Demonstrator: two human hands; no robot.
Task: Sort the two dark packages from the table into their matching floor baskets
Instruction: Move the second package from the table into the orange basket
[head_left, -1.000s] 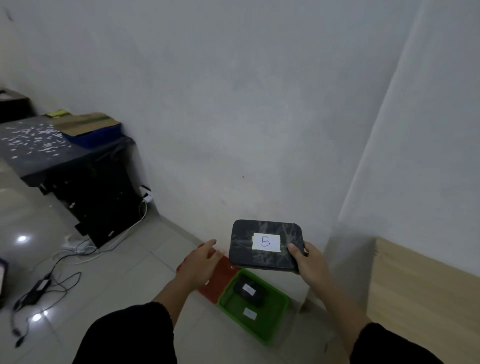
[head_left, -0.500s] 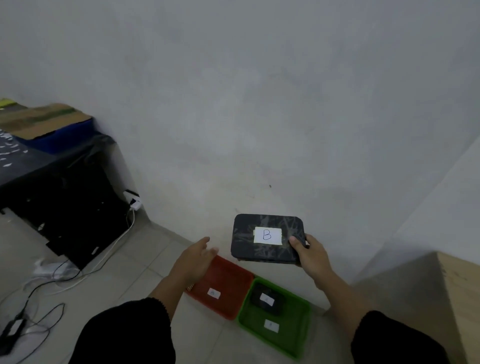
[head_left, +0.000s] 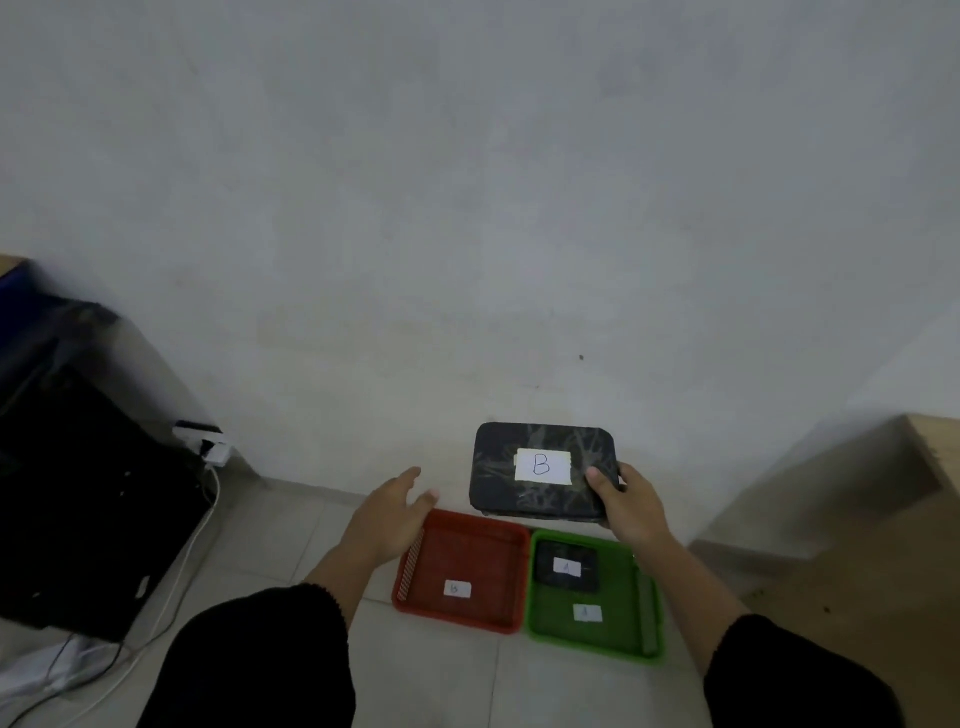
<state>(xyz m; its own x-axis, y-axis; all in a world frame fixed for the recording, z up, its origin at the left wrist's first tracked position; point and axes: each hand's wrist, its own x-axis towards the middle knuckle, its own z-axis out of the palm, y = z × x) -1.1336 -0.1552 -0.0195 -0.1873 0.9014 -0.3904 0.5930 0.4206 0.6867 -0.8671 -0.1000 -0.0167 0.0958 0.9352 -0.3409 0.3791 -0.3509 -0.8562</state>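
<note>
My right hand (head_left: 631, 506) grips the right end of a dark package (head_left: 498, 478) with a white label marked B, held flat in the air above the far edges of two floor baskets. The red basket (head_left: 511, 621) lies on the left with a small white tag inside. Beside it on the right, the green basket (head_left: 652, 649) holds a smaller dark package (head_left: 567, 565) with a white label, plus its own tag. My left hand (head_left: 387, 517) hovers with fingers apart over the red basket's left far corner, holding nothing.
A black-draped table (head_left: 78, 467) stands at the left, with a wall plug (head_left: 208, 447) and white cables (head_left: 171, 597) trailing across the tiled floor. A wooden board (head_left: 935, 462) stands at the right. The grey wall is just behind the baskets.
The view has swung right and down, bringing both baskets nearer and more central. The B package stays in my right hand, now above the baskets' far edge. My left hand remains apart from it.
</note>
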